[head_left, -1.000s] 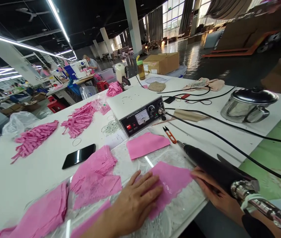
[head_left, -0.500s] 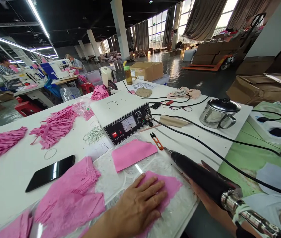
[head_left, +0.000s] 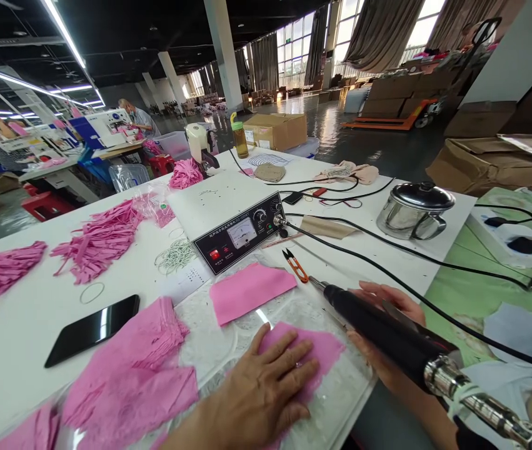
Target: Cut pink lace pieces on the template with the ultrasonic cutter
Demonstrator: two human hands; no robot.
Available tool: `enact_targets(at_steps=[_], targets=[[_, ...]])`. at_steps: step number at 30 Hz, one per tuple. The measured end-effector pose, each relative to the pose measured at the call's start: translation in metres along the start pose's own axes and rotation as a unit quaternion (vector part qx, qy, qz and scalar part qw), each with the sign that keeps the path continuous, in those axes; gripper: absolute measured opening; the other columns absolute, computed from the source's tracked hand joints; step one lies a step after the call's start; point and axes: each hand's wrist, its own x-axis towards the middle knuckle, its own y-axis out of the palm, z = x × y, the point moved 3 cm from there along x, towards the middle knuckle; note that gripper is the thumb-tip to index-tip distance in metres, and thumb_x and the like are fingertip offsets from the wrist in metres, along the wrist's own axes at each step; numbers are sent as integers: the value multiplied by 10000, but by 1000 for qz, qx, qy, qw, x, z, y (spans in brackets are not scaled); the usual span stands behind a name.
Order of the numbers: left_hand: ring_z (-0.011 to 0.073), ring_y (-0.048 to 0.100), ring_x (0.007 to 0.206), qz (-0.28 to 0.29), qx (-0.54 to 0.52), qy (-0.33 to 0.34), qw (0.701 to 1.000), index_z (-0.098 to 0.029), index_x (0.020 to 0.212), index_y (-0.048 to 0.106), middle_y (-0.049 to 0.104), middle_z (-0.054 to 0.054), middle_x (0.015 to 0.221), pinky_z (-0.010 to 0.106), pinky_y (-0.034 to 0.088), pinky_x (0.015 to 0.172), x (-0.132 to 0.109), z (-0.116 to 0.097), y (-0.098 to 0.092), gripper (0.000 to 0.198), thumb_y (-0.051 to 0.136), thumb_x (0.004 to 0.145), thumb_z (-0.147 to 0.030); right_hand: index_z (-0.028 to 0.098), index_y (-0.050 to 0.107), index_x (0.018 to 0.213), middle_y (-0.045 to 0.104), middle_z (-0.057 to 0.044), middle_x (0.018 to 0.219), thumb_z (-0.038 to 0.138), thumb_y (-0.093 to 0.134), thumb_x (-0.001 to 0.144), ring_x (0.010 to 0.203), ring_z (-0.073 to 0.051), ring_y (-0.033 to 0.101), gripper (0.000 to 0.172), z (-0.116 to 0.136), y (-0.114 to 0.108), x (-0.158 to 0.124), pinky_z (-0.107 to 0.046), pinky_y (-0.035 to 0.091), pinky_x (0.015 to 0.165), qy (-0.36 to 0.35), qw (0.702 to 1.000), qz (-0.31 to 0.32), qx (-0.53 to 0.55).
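My left hand (head_left: 266, 384) lies flat, fingers apart, on a pink fabric piece (head_left: 326, 350) over a clear plastic sheet. My right hand (head_left: 387, 312) is behind and under a black handheld tool (head_left: 378, 331), which hides much of it; some fingers show past its far side. The metal tip points to orange-handled snips (head_left: 297, 265). A folded pink cloth (head_left: 251, 290) lies just beyond my left hand, in front of the black control box (head_left: 240, 232). To the left is a stack of pink pieces (head_left: 129, 369).
A phone (head_left: 92, 330), pink strip bundles (head_left: 99, 240) and rubber bands (head_left: 175, 256) lie on the left. Black cables cross the table near a lidded metal cup (head_left: 416, 209). A power strip (head_left: 504, 237) sits at right. Two people work at sewing machines in the background.
My right hand's fingers have risen into view beyond the tool, spread more from it. The tool and my left hand stay nearly in place. The view has shifted slightly.
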Motion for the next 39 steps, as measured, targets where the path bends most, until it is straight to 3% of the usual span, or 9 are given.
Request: enact_targets(at_steps=[2, 5, 7, 10, 13, 17, 21, 26, 39], targets=[[253, 294, 1434, -2, -7, -1, 1000, -204, 1483, 329, 342, 51, 1534, 509, 19, 1206, 0, 0, 0, 547, 408, 1008, -462, 301, 498, 1201, 602, -98, 1194, 276, 805, 604, 1030, -323, 656, 672, -1, 4, 1, -547, 533, 906, -8, 999, 27, 32], [260, 298, 1432, -7, -16, -1, 1000, -201, 1485, 325, 348, 60, 1532, 526, 40, 1203, 0, -1, -1, 554, 399, 1007, -471, 349, 497, 1176, 561, -53, 1251, 255, 767, 676, 1103, -312, 622, 577, -2, 10, 2, -559, 491, 962, -19, 995, 24, 95], [262, 303, 1430, -8, -18, 2, 1000, -197, 1485, 323, 356, 59, 1529, 530, 48, 1202, -1, -1, -1, 562, 403, 1004, -476, 336, 520, 1177, 571, -43, 1224, 237, 740, 721, 1111, -297, 613, 515, -3, 14, 3, -567, 448, 1004, -5, 991, -7, 136], [261, 315, 1425, -16, -20, 5, 1000, -201, 1481, 334, 385, 69, 1513, 536, 74, 1201, -1, -2, -2, 571, 447, 990, -470, 292, 550, 1188, 602, -35, 1146, 259, 695, 772, 1006, -241, 639, 441, -7, 13, 12, -546, 426, 1013, 32, 973, -106, 205], [260, 311, 1427, -18, -20, 3, 1000, -205, 1478, 339, 387, 70, 1512, 533, 79, 1201, -1, -3, -2, 570, 467, 985, -461, 257, 614, 1080, 625, -11, 996, 300, 683, 752, 800, -174, 621, 338, -3, 3, 26, -461, 482, 920, 42, 949, -184, 253], [265, 295, 1433, 3, -10, -2, 1000, -203, 1482, 325, 344, 54, 1535, 524, 39, 1204, 0, -3, -2, 552, 443, 1000, -444, 232, 643, 846, 598, -22, 861, 375, 619, 678, 600, -163, 528, 222, 17, -20, 38, -375, 492, 608, 24, 944, -205, 258], [273, 288, 1434, 14, -2, -1, 1000, -200, 1486, 311, 331, 45, 1543, 533, 17, 1199, 0, -4, -1, 557, 431, 1004, -451, 217, 585, 670, 506, -24, 719, 351, 542, 570, 488, -167, 466, 172, 35, -37, 34, -334, 389, 414, 53, 954, -172, 241], [271, 326, 1418, 4, -10, 1, 1000, -191, 1471, 343, 381, 68, 1516, 535, 47, 1201, 2, -5, -4, 552, 471, 992, -431, 222, 556, 657, 375, 25, 567, 327, 531, 578, 423, -162, 419, 134, 39, -38, 23, -342, 396, 377, 106, 952, -140, 249], [275, 316, 1422, -13, -24, 3, 1000, -188, 1469, 345, 398, 70, 1508, 553, 61, 1196, 2, -6, -4, 560, 488, 983, -425, 199, 603, 587, 465, 1, 477, 349, 610, 550, 372, -169, 468, 155, 47, -27, 30, -319, 406, 330, 82, 967, -102, 218]])
